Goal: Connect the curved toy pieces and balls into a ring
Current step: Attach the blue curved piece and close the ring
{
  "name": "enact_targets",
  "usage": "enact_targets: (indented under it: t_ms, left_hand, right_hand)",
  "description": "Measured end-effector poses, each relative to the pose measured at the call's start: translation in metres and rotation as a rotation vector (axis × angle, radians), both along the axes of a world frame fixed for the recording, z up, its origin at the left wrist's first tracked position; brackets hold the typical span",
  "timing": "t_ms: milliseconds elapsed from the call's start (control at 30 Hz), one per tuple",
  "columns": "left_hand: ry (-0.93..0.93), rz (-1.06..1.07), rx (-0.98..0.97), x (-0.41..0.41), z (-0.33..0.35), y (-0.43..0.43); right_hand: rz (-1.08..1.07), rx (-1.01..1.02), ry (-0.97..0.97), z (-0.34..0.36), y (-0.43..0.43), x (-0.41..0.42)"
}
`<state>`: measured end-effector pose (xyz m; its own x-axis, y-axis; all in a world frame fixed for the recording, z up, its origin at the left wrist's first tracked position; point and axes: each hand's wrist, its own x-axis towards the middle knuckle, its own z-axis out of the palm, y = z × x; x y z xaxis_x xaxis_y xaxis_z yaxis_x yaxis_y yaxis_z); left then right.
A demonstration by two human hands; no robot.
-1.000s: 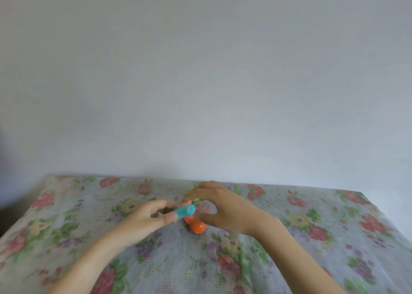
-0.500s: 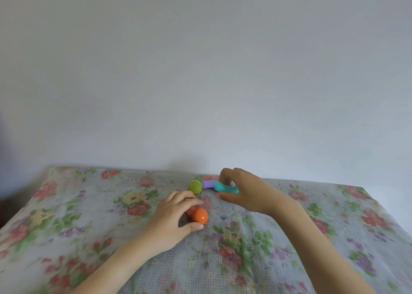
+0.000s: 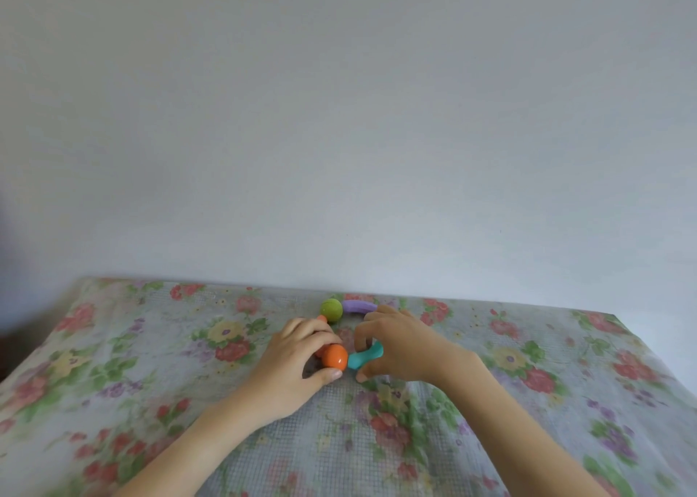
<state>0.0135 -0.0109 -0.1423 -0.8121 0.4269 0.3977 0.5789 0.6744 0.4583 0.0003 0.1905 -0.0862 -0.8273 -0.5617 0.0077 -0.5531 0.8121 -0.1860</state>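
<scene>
On the flowered tablecloth [image 3: 151,364] lies a partial ring of toy pieces. A green ball [image 3: 331,310] sits at the back, joined to a purple curved piece [image 3: 359,306] on its right. My left hand [image 3: 292,360] grips an orange ball [image 3: 334,356] and the orange curved piece [image 3: 321,319] behind it, mostly hidden by my fingers. My right hand [image 3: 403,345] pinches a teal curved piece [image 3: 364,357], whose left end touches the orange ball.
The table ends at a plain pale wall [image 3: 347,119] just behind the toys. Its left edge [image 3: 41,342] and right edge [image 3: 656,353] slope away. Flowered cloth covers the whole surface around the hands.
My right hand carried the teal piece from beside the purple piece at the back down to the orange ball. My left hand stayed on the orange ball.
</scene>
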Motion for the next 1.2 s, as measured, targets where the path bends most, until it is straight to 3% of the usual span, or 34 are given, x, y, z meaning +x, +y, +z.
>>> enact_targets:
  t_ms: [100, 200, 300, 467, 667, 900, 1200]
  left_hand:
    - [-0.015, -0.009, -0.006, -0.001, 0.001, -0.001]
    - [-0.046, -0.027, 0.002, -0.002, 0.002, -0.003]
    - [-0.041, -0.025, -0.009, -0.005, 0.002, -0.006]
    - [-0.003, 0.035, -0.015, -0.009, 0.000, -0.007]
    - [0.024, 0.090, -0.047, -0.010, 0.004, -0.006]
    - [0.270, 0.077, -0.262, -0.007, 0.004, 0.006]
    - [0.210, 0.124, -0.133, -0.009, 0.002, 0.005]
  right_hand:
    - [-0.029, -0.147, -0.043, 0.003, 0.007, -0.002]
    - [-0.114, -0.330, 0.066, 0.001, 0.017, -0.008]
    - [-0.223, -0.286, 0.132, -0.009, 0.023, -0.013]
    - [-0.310, -0.296, 0.038, -0.012, 0.026, -0.015]
    - [-0.258, -0.272, -0.143, -0.004, 0.032, -0.017]
    - [-0.228, -0.261, -0.160, 0.002, 0.028, -0.013]
    - [-0.228, -0.382, -0.183, 0.001, 0.026, -0.014]
